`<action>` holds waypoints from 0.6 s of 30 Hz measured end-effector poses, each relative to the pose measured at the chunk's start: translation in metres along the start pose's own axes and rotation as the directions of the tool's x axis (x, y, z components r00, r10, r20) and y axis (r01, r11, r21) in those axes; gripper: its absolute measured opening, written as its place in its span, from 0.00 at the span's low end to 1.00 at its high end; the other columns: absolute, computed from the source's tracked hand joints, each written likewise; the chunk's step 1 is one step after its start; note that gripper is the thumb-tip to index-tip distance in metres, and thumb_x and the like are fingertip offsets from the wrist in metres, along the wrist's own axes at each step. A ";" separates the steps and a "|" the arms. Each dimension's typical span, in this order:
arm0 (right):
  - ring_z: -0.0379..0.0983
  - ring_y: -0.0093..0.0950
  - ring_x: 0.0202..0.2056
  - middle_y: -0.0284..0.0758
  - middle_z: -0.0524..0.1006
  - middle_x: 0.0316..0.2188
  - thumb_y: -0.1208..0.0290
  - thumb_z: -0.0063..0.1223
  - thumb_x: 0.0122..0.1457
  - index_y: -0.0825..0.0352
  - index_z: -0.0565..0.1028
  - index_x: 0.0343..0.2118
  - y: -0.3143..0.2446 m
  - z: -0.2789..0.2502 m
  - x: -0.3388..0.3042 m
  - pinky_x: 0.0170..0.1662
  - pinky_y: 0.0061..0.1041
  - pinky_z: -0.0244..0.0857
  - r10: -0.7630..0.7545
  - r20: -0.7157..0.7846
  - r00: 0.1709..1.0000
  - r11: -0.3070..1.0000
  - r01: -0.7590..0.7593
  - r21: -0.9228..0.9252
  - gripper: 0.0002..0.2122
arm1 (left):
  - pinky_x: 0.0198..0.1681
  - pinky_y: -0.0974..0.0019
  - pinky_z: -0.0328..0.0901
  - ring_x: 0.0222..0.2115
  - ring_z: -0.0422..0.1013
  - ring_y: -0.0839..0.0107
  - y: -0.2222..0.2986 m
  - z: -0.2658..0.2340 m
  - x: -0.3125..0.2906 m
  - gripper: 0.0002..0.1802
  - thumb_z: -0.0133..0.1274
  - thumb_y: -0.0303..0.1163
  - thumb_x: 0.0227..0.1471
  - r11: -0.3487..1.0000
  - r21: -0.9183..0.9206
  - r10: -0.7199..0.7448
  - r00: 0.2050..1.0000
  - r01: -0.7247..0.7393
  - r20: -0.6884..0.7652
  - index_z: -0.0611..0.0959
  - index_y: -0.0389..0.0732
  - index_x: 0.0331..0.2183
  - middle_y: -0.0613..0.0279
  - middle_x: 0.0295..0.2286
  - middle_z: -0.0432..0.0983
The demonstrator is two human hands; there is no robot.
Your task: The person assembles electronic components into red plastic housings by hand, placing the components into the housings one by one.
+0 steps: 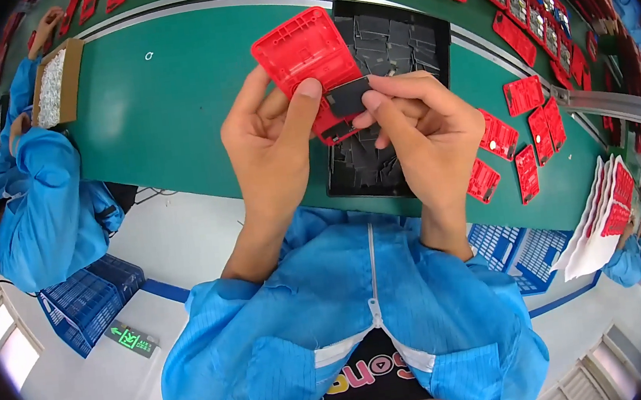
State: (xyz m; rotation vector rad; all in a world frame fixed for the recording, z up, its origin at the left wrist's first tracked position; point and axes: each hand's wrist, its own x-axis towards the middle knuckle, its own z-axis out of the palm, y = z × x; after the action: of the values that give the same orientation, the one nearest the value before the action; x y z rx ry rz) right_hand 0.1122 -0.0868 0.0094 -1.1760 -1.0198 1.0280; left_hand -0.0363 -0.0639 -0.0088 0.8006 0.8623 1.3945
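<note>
My left hand (274, 134) grips a red plastic housing (303, 49), its ribbed inside turned up and the thumb laid across it. Between the thumb and fingers of my right hand (425, 119) is a thin black rectangular piece (347, 97), which lies over the lower part of the housing. Whether it is seated there or only touching, I cannot tell. Below both hands stands a black tray (440, 39) with many similar flat black pieces (389, 36) in it.
Several red housings (527, 174) lie on the green table (162, 107) to the right. A small white ring (149, 55) is at the left. A co-worker in blue (47, 197) sits beside a cardboard box (73, 77). A metal rail (615, 103) and stacked white trays (592, 222) are at the right.
</note>
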 end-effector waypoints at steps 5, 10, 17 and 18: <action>0.77 0.17 0.29 0.35 0.79 0.34 0.88 0.61 0.57 0.75 0.82 0.39 0.005 -0.006 0.001 0.27 0.12 0.66 -0.098 0.044 0.994 0.991 0.101 -0.085 0.08 | 0.46 0.71 0.74 0.42 0.78 0.73 0.004 0.000 -0.001 0.23 0.54 0.21 0.62 1.000 0.021 -0.007 1.000 0.006 0.012 0.72 0.28 0.57 0.49 0.44 0.81; 0.70 0.11 0.27 0.33 0.79 0.32 0.88 0.62 0.56 0.74 0.83 0.38 0.007 -0.008 0.001 0.26 0.11 0.58 -0.108 0.029 0.994 0.994 0.108 -0.013 0.08 | 0.44 0.72 0.74 0.41 0.79 0.73 0.008 0.005 -0.003 0.23 0.54 0.21 0.62 0.999 0.047 -0.003 1.000 0.002 0.024 0.72 0.27 0.57 0.49 0.44 0.82; 0.66 0.10 0.26 0.30 0.77 0.31 0.88 0.62 0.56 0.74 0.83 0.39 0.010 -0.003 -0.003 0.27 0.10 0.57 -0.129 -0.068 0.989 0.992 0.129 0.001 0.08 | 0.44 0.72 0.75 0.41 0.79 0.73 0.007 0.007 -0.001 0.23 0.55 0.21 0.62 1.000 0.018 -0.002 0.999 0.001 0.044 0.72 0.27 0.56 0.49 0.43 0.82; 0.65 0.09 0.26 0.29 0.76 0.30 0.88 0.61 0.56 0.74 0.83 0.39 0.011 -0.002 -0.004 0.27 0.10 0.56 -0.142 -0.090 0.986 0.990 0.143 0.012 0.08 | 0.44 0.72 0.75 0.41 0.79 0.73 0.007 0.007 -0.001 0.22 0.54 0.21 0.62 1.000 0.019 -0.003 0.999 0.003 0.041 0.72 0.27 0.56 0.48 0.43 0.82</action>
State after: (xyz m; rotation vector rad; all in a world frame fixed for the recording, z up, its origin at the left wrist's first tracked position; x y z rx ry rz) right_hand 0.1125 -0.0898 -0.0016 -1.1075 -1.0075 0.8637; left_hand -0.0334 -0.0643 0.0003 0.8391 0.8455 1.3646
